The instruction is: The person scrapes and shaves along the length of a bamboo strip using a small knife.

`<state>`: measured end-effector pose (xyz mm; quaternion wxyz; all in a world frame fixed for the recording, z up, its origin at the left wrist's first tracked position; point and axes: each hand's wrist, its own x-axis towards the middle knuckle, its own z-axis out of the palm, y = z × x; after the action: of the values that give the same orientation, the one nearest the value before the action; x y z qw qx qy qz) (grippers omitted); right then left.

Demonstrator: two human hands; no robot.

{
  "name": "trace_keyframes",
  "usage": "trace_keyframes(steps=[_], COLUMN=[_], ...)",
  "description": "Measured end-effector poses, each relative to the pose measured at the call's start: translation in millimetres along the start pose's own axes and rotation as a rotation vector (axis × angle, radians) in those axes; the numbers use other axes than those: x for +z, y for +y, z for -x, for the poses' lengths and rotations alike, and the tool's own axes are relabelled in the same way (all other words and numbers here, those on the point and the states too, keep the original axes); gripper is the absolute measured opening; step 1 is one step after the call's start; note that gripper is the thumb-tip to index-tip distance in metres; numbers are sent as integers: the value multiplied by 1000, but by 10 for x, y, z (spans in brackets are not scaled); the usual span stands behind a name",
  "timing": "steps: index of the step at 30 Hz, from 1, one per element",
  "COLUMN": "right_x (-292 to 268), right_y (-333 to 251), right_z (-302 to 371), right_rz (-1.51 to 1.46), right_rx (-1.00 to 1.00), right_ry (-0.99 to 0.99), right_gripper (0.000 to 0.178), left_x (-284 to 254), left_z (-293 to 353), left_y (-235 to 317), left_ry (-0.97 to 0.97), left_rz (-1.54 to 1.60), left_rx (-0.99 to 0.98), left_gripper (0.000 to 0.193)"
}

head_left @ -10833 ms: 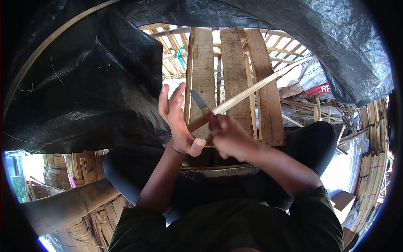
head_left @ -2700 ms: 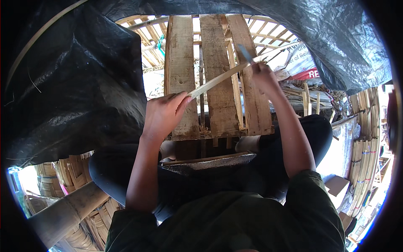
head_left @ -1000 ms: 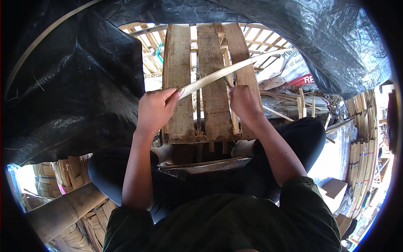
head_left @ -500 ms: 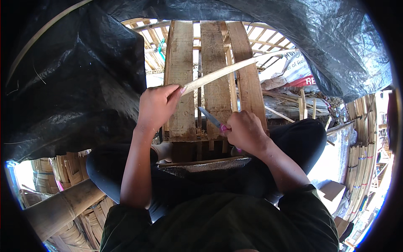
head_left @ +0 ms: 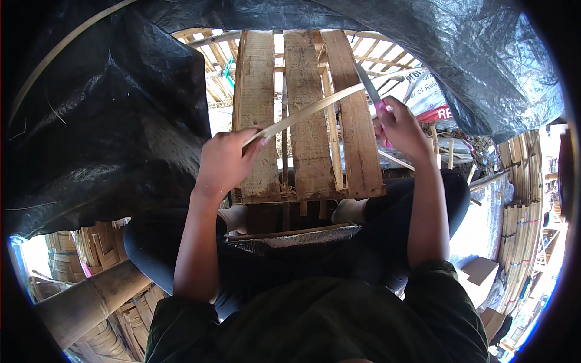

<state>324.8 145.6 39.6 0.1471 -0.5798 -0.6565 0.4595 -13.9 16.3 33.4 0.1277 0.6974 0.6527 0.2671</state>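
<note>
My left hand [head_left: 227, 158] is closed around the near end of a long, pale bamboo strip [head_left: 308, 111], which slants up to the right above a slatted wooden bench [head_left: 307, 145]. In my right hand [head_left: 401, 128] is a knife [head_left: 369, 85] with a pink handle and a grey blade. The blade points up and away, and it crosses the strip toward its far part. Whether the edge touches the strip or passes just over it, I cannot tell.
Black plastic sheeting [head_left: 109, 139] hangs at the left and across the top. A thick bamboo pole [head_left: 91, 302] lies at lower left. Bundled bamboo strips [head_left: 521, 242] stand at the right, near a cardboard box [head_left: 479, 272]. A white printed sack [head_left: 423, 97] lies beyond the bench.
My right hand has moved up and away with the knife, from near the bench's front edge to the far part of the strip. My left hand has barely shifted.
</note>
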Motion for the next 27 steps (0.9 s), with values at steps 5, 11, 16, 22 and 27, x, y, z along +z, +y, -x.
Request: trace_keyframes(steps=[5, 11, 16, 22, 27], right_x=[276, 488, 483, 531, 301], right_y=[57, 254, 24, 102, 44], right_z=[-245, -509, -515, -658, -760], right_rz=[278, 287, 279, 237, 354], right_rx=[-94, 77, 102, 115, 68], right_ry=[416, 483, 414, 422, 369], right_gripper=[34, 45, 48, 48, 49], left_x=[-9, 27, -18, 85, 64], left_z=[45, 45, 89, 99, 93], left_y=[-44, -84, -185, -208, -205], left_ry=[-68, -9, -36, -5, -53], left_rz=[-50, -80, -70, -86, -95], left_rx=[-1, 105, 68, 153, 127], left_gripper=[23, 20, 18, 19, 19])
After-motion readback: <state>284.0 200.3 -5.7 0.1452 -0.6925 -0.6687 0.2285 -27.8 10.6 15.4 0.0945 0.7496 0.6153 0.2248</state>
